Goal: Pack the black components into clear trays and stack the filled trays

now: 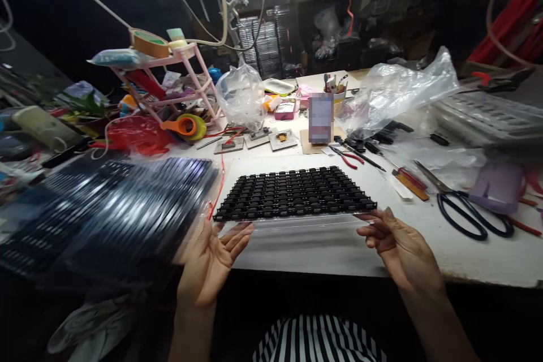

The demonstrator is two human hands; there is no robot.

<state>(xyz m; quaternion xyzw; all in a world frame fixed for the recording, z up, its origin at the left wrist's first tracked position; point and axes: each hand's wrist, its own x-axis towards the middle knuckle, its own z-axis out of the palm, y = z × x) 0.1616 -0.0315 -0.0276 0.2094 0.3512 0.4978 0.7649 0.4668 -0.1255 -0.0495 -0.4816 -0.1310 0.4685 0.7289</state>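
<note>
In the middle of the head view is a clear plastic tray (292,225) filled with rows of small black parts (297,192). It is held level, low over the white table. My left hand (214,257) supports its near left corner, palm up, with the fingers reaching under the edge. At the near right corner, my right hand (401,246) grips the rim between thumb and fingers. To the left of my left hand lies a large stack of similar trays (139,203) with dark contents, its near side blurred. A thin red cord (221,181) runs between stack and held tray.
Large scissors (466,209), red-handled pliers (350,157) and a purple object (498,186) lie at the right. Behind the tray stand a phone (321,119) and flat metal blocks (283,140). A pink rack (199,79) is at the back left, plastic bags (399,93) back right.
</note>
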